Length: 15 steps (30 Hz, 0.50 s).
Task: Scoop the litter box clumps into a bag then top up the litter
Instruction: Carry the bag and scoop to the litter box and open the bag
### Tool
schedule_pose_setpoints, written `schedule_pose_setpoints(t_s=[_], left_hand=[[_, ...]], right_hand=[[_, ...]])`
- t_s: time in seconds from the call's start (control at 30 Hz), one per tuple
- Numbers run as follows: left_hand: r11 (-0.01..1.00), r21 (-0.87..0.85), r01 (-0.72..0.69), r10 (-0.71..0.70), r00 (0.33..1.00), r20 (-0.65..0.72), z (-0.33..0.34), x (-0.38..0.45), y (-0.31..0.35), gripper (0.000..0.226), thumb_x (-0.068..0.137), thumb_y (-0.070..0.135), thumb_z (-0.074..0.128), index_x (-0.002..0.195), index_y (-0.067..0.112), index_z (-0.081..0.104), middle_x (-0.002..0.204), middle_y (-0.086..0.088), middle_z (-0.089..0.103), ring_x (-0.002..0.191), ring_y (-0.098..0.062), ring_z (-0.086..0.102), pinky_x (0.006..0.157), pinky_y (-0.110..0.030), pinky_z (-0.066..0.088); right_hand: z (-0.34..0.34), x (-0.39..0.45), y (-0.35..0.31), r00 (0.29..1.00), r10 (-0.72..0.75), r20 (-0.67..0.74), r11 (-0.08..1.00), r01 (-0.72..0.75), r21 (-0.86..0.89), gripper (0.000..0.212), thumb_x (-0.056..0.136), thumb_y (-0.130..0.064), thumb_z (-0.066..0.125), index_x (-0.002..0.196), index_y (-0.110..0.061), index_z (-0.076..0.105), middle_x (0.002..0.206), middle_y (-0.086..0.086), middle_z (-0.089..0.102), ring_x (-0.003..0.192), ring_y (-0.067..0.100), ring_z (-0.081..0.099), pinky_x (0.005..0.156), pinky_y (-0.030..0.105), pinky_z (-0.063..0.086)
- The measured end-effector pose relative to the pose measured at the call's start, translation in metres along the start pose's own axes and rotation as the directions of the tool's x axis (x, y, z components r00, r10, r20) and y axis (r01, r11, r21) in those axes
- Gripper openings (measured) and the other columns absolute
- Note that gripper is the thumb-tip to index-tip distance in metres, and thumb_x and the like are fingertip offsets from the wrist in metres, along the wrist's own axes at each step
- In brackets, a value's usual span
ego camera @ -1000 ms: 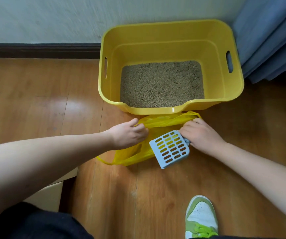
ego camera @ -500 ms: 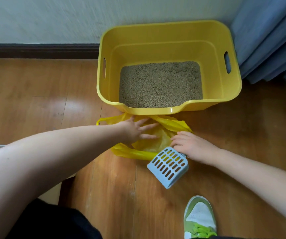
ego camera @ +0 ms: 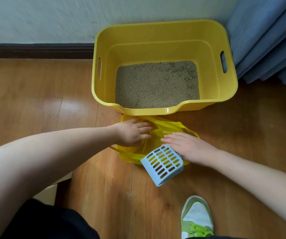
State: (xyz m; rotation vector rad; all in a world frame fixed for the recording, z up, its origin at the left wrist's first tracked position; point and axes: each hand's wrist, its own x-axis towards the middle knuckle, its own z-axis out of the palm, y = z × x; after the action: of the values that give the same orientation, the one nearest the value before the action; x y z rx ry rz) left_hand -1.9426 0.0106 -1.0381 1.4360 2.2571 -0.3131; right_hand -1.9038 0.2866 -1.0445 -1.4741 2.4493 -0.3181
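A yellow litter box [ego camera: 164, 110] stands on the wood floor against the wall, holding tan litter [ego camera: 156, 87] with rough clumps [ego camera: 188, 71] in its far right corner. A yellow plastic bag [ego camera: 171, 126] lies crumpled just in front of the box. My left hand [ego camera: 132, 134] rests flat on the bag's left part with its fingers spread. My right hand [ego camera: 188, 147] lies on the bag's right part, four fingers straight. The handle of a light blue slotted scoop [ego camera: 163, 164] runs under that palm beside the hidden thumb, and the scoop's mouth points toward me.
Blue curtain folds [ego camera: 268, 40] hang right of the box. A dark skirting board [ego camera: 35, 50] runs along the white wall. My green and white shoe [ego camera: 197, 219] sits at the bottom right. A pale box edge [ego camera: 52, 187] shows at lower left.
My left hand let go of the bag's edge and spread flat on it. My right hand straightened its fingers onto the bag, and the scoop slid lower with it.
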Motion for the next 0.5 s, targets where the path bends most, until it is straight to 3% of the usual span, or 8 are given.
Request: schedule_pose_setpoints(t_s=[0.1, 0.17, 0.23, 0.33, 0.4, 0.5], left_hand=[[0.996, 0.036, -0.079, 0.084, 0.979, -0.187, 0.016, -0.008, 0.006, 0.033, 0.085, 0.035, 0.042, 0.089, 0.014, 0.067, 0.109, -0.013, 0.067, 0.096, -0.031, 0.066, 0.075, -0.037, 0.056], [0.991, -0.004, -0.131, 0.125, 0.955, -0.268, 0.024, -0.017, 0.011, 0.032, 0.090, 0.038, 0.046, 0.084, 0.013, 0.064, 0.107, -0.013, 0.066, 0.095, -0.032, 0.064, 0.074, -0.039, 0.055], [0.978, -0.027, -0.209, 0.191, 0.935, -0.298, 0.034, -0.028, 0.014, 0.049, 0.095, 0.055, 0.036, 0.093, 0.016, 0.066, 0.115, -0.012, 0.065, 0.104, -0.033, 0.062, 0.083, -0.043, 0.054], [0.967, 0.073, -0.245, 0.253, 0.957, -0.144, 0.038, -0.039, 0.014, 0.068, 0.085, 0.076, 0.026, 0.111, 0.027, 0.065, 0.136, -0.009, 0.055, 0.130, -0.040, 0.045, 0.100, -0.063, 0.036], [0.976, 0.073, -0.206, 0.204, 0.978, 0.044, 0.039, -0.039, 0.010, 0.072, 0.081, 0.080, 0.026, 0.123, 0.032, 0.059, 0.152, -0.010, 0.036, 0.143, -0.045, 0.018, 0.105, -0.074, 0.015], [0.996, 0.045, -0.075, 0.061, 0.965, 0.253, 0.029, -0.036, -0.002, 0.068, 0.082, 0.080, 0.029, 0.132, 0.039, 0.051, 0.161, -0.011, 0.010, 0.145, -0.045, -0.007, 0.107, -0.073, -0.005]], right_hand=[[0.000, 0.008, 0.006, 0.978, 0.121, 0.168, 0.991, -0.108, -0.081, 0.044, 0.086, -0.029, 0.033, 0.115, -0.019, 0.066, 0.139, 0.015, 0.051, 0.130, 0.032, 0.047, 0.107, 0.046, 0.033], [0.000, 0.009, 0.009, 0.936, 0.229, 0.268, 0.972, -0.206, -0.112, 0.051, 0.087, -0.032, 0.025, 0.124, -0.024, 0.059, 0.150, 0.022, 0.033, 0.140, 0.039, 0.029, 0.112, 0.052, 0.020], [-0.001, 0.007, 0.014, 0.881, 0.331, 0.337, 0.943, -0.296, -0.153, 0.047, 0.095, -0.030, 0.025, 0.139, -0.030, 0.041, 0.157, 0.021, 0.009, 0.146, 0.038, 0.003, 0.116, 0.052, 0.004], [-0.005, 0.010, 0.023, 0.812, 0.431, 0.394, 0.902, -0.376, -0.211, 0.046, 0.100, -0.028, 0.029, 0.146, -0.036, 0.025, 0.158, 0.021, -0.004, 0.145, 0.037, -0.009, 0.117, 0.051, -0.002], [-0.004, 0.013, 0.029, 0.791, 0.465, 0.399, 0.885, -0.410, -0.219, 0.047, 0.101, -0.029, 0.029, 0.146, -0.039, 0.024, 0.157, 0.022, -0.007, 0.145, 0.038, -0.012, 0.116, 0.053, -0.001], [-0.005, 0.014, 0.036, 0.749, 0.506, 0.428, 0.862, -0.452, -0.228, 0.051, 0.100, -0.024, 0.034, 0.145, -0.042, 0.023, 0.158, 0.021, -0.004, 0.144, 0.042, -0.007, 0.116, 0.056, 0.004]])
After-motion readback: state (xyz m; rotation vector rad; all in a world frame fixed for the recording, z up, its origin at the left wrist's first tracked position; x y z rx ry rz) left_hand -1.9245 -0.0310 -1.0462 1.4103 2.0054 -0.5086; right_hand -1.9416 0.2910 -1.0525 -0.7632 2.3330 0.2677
